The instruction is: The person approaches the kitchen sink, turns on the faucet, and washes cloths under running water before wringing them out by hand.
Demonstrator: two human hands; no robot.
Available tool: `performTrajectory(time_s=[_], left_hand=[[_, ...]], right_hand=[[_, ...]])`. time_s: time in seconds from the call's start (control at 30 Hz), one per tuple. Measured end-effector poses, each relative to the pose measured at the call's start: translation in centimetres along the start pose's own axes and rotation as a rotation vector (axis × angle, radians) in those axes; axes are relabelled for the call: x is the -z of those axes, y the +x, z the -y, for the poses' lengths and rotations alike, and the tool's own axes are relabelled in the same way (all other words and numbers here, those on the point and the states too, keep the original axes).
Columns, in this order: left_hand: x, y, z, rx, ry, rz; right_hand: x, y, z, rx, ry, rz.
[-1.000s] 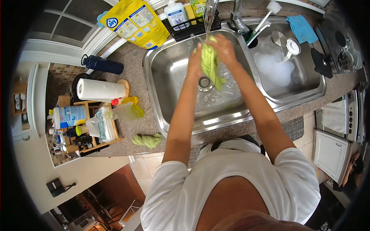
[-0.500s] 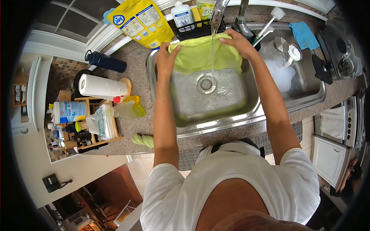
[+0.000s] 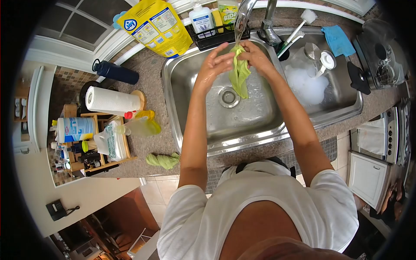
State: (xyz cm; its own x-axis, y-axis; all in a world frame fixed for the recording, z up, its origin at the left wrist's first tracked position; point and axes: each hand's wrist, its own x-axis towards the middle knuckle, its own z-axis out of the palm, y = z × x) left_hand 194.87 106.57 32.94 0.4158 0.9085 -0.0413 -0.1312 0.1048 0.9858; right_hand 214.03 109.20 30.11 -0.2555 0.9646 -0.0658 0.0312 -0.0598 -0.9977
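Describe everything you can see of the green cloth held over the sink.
The yellow-green cloth looks like soft, thin fabric, gathered into a narrow, creased bundle. It hangs roughly upright above the larger basin, its loose end downward. The right hand holds its upper part beneath the faucet. The left hand is spread beside it; whether those fingertips touch it is unclear.

Over the large basin (image 3: 255, 115), the right hand (image 3: 256, 56) grips a green cloth (image 3: 239, 77) — the left hand (image 3: 213, 69), loosely spread, hangs above the basin too.
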Motion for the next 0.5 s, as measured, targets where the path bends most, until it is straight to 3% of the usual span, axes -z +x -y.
performTrajectory(time_s=[0.07,0.17,0.2,0.33,0.43,0.47,0.5], left_hand=[[1.0,-0.2,1.6,-0.084,0.017,-0.065],[3.5,1.3,8.9,-0.107,0.633,-0.055],[3.4,2.0,12.1,-0.202,0.862,-0.093],[-1.2,3.5,12.7,0.148,0.245,-0.064],[-1.1,4.1,13.6,0.049,-0.346,-0.196],[-1.5,3.9,12.1,0.032,-0.44,-0.29],[-0.9,3.8,11.3,-0.015,-0.453,-0.239]], right_hand=[[0.1,-0.3,0.8,-0.007,0.114,0.031],[-0.1,-1.1,3.1,0.031,0.193,0.113],[-0.4,-1.3,3.8,0.051,0.204,0.148],[-0.5,-2.2,5.5,0.108,0.449,0.215],[1.9,-3.1,3.4,0.236,0.706,0.028],[3.2,-3.7,1.9,0.154,0.642,-0.035],[4.9,-4.4,-0.2,0.073,0.58,-0.099]])
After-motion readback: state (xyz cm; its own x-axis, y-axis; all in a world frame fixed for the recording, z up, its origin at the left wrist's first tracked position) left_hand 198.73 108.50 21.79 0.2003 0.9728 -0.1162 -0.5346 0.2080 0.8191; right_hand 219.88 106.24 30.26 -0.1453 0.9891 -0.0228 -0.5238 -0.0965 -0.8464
